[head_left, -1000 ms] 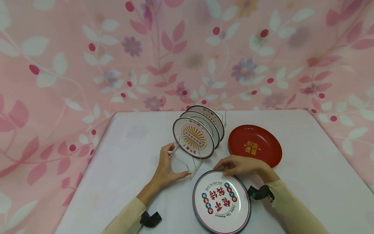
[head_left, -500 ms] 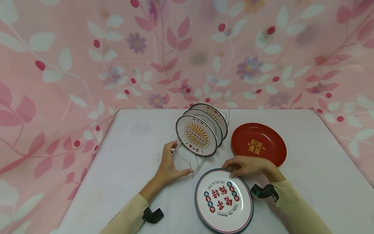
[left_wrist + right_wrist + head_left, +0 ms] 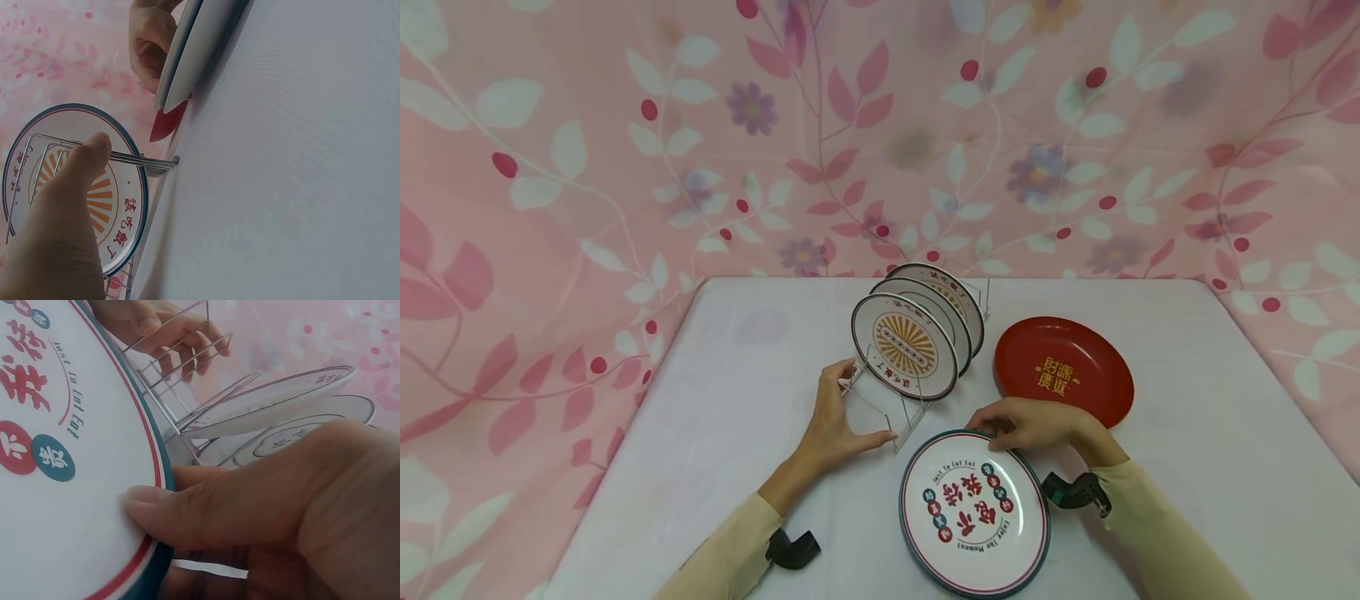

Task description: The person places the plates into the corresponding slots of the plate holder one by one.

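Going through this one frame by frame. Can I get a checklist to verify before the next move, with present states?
1. Rack steadied: ok, the left hand holds the near end of the wire rack.
2. Plate gripped: ok, the right hand pinches the rim of the white plate.
3. Only one plate in that grip: cannot tell, the left wrist view shows a doubled edge.
4. White plate upright: not ok, its printed face points largely upward.
5. Room in rack: ok, bare wires show before the standing plates.
6. Red plate apart from rack: ok.

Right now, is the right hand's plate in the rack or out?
Out: the right hand pinches the plate outside the rack.
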A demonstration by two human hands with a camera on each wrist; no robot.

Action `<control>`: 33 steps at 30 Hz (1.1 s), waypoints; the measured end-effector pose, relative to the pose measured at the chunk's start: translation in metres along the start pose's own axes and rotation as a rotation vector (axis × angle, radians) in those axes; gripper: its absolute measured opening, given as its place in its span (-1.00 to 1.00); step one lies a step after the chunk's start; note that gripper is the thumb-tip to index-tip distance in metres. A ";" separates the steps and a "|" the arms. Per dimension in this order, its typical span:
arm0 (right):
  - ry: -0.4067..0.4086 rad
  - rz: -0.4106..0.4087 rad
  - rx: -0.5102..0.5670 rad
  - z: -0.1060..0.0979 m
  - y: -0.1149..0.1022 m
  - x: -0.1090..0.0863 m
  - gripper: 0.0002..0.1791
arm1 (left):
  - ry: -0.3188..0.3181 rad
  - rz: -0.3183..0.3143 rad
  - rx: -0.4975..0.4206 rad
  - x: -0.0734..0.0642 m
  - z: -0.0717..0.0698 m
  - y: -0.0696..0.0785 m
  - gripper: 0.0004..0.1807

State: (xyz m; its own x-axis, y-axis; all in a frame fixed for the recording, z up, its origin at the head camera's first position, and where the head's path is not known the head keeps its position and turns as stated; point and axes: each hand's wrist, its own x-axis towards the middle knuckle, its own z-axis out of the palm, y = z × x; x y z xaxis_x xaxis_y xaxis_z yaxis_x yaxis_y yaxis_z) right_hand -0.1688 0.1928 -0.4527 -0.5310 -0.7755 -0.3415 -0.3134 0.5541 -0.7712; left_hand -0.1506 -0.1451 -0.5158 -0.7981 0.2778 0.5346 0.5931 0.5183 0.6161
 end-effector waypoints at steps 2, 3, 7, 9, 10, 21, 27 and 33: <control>0.008 -0.018 0.000 0.001 0.000 0.002 -0.67 | -0.002 -0.004 0.002 0.000 0.000 0.000 0.34; 0.012 -0.030 0.001 0.001 0.000 0.003 -0.68 | -0.004 -0.007 0.003 0.000 -0.001 0.000 0.34; 0.035 -0.048 0.023 0.001 0.002 0.007 -0.72 | -0.007 -0.019 0.001 0.000 -0.001 0.000 0.34; 0.052 -0.040 0.028 0.001 0.003 0.007 -0.74 | -0.007 -0.018 -0.001 0.000 0.000 0.000 0.34; 0.062 -0.033 0.030 0.000 0.003 0.006 -0.75 | -0.008 -0.018 -0.001 0.000 0.000 0.000 0.34; 0.110 -0.022 0.163 -0.008 0.001 -0.004 -0.67 | -0.014 -0.020 -0.010 0.000 0.000 0.001 0.32; 0.148 -0.052 0.253 -0.014 0.005 -0.007 -0.64 | -0.014 -0.023 -0.006 0.001 -0.001 0.003 0.32; 0.170 -0.042 0.364 -0.019 0.005 -0.012 -0.61 | -0.013 -0.020 0.000 0.000 -0.002 0.003 0.31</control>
State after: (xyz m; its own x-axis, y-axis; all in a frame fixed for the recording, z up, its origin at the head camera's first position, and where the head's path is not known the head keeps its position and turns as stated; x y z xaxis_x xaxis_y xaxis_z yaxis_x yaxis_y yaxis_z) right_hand -0.1787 0.2110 -0.4426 -0.6560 -0.7171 -0.2353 -0.0542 0.3558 -0.9330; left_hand -0.1489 -0.1449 -0.5131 -0.8114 0.2773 0.5145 0.5766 0.5243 0.6266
